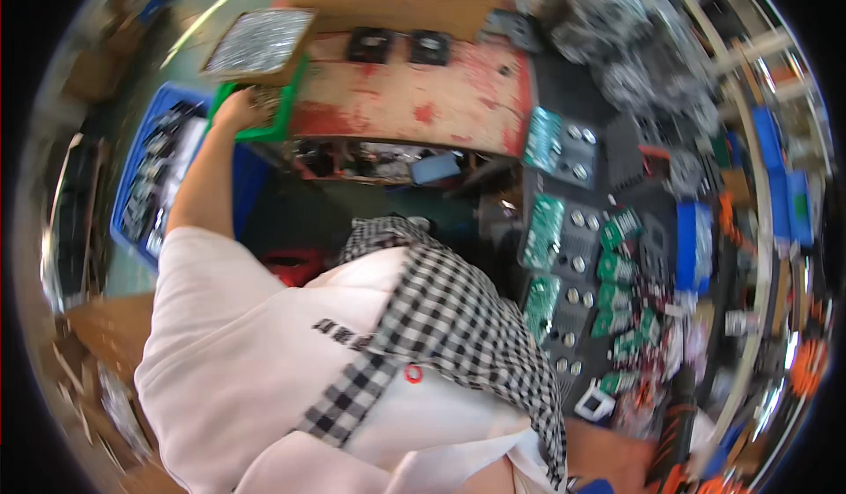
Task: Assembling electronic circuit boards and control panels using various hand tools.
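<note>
Checked collar and pale shirt front point(291, 362) fill the lower frame, closest to the lens. Left arm runs up and away from the shoulder to the far left corner of the red-stained desk point(414, 97).

Left hand point(236, 111) rests at the near edge of a green tray point(284, 117). Fingers curl over the rim, closed on it as far as the blur lets me judge. Tray sits at the desk's left end, overhanging a blue crate point(145, 155) of dark parts on the floor below. On top of the tray, or just behind it, a shallow brown box point(262, 44) packed with small silvery pieces; cannot tell whether box and tray touch.

Right hand: not in view. An orange-and-black power tool point(677, 441) lies low right, but nothing shows a hand on it.

Handling, by judgement: tray looks like thin moulded plastic, stiff enough but likely to flex if lifted by one edge. Loaded with small metal parts it would be heavier than it looks, and contents would slide or spill on a tilt. Better taken at two opposite rims and kept level.

Right of the body, a dark surface carries rows of green circuit boards point(542, 230) with round silver components. Two black fans point(401, 46) sit at the desk's far edge.
</note>
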Demonstrator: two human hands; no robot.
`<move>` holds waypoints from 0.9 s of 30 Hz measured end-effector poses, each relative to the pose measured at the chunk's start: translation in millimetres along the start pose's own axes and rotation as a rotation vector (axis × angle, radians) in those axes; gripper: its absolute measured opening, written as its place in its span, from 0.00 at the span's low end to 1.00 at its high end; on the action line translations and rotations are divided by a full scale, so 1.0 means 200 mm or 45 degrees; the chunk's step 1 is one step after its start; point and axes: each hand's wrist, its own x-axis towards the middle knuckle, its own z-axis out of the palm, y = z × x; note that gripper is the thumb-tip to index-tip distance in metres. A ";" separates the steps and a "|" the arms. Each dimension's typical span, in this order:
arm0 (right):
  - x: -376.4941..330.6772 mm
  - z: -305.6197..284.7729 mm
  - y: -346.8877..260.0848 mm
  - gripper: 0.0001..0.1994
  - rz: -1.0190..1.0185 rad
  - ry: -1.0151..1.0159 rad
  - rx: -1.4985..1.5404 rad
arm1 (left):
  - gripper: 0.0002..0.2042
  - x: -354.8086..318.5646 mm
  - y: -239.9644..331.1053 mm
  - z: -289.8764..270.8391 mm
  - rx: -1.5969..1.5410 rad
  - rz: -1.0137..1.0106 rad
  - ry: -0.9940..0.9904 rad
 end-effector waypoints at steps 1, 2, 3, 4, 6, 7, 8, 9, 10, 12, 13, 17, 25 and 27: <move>0.01 0.00 0.01 0.13 -0.029 0.292 -0.023 | 0.18 0.03 -0.01 0.07 -0.055 0.128 0.088; 0.03 -0.02 0.00 0.13 -0.124 0.188 -0.101 | 0.20 0.11 0.00 0.12 0.034 -0.007 -0.207; 0.05 -0.05 -0.02 0.13 -0.207 0.175 -0.169 | 0.21 0.14 0.00 0.18 0.119 0.013 -0.191; 0.06 -0.08 -0.05 0.13 -0.195 0.072 -0.148 | 0.22 0.15 -0.01 0.25 0.040 0.134 0.036; 0.09 -0.12 -0.08 0.14 -0.128 -0.132 -0.093 | 0.23 0.22 -0.05 0.29 -0.005 -0.045 -0.036; 0.11 -0.14 -0.10 0.15 -0.075 -0.231 -0.063 | 0.23 0.25 -0.07 0.31 0.023 -0.035 -0.024; 0.12 -0.15 -0.12 0.15 -0.106 -0.231 -0.098 | 0.23 0.27 -0.09 0.31 0.030 -0.001 0.018; 0.13 -0.16 -0.13 0.16 -0.104 -0.308 -0.139 | 0.23 0.30 -0.12 0.31 0.063 -0.003 -0.034; 0.13 -0.17 -0.13 0.17 -0.098 -0.383 -0.176 | 0.23 0.33 -0.13 0.33 0.077 0.014 -0.063; 0.13 -0.18 -0.15 0.16 -0.128 -0.430 -0.312 | 0.21 0.38 -0.15 0.33 0.077 -0.028 -0.183; 0.13 -0.19 -0.15 0.16 -0.091 -0.425 -0.341 | 0.20 0.39 -0.16 0.35 0.109 -0.045 -0.167; 0.11 -0.21 -0.12 0.18 -0.077 -0.344 -0.399 | 0.17 0.39 -0.21 0.38 0.127 -0.017 -0.008; 0.04 -0.14 -0.02 0.23 0.079 -0.384 -0.223 | 0.17 0.41 -0.34 0.42 -0.021 0.327 0.252; 0.03 -0.13 -0.01 0.24 0.087 -0.364 -0.219 | 0.15 0.47 -0.42 0.46 -0.100 0.112 0.125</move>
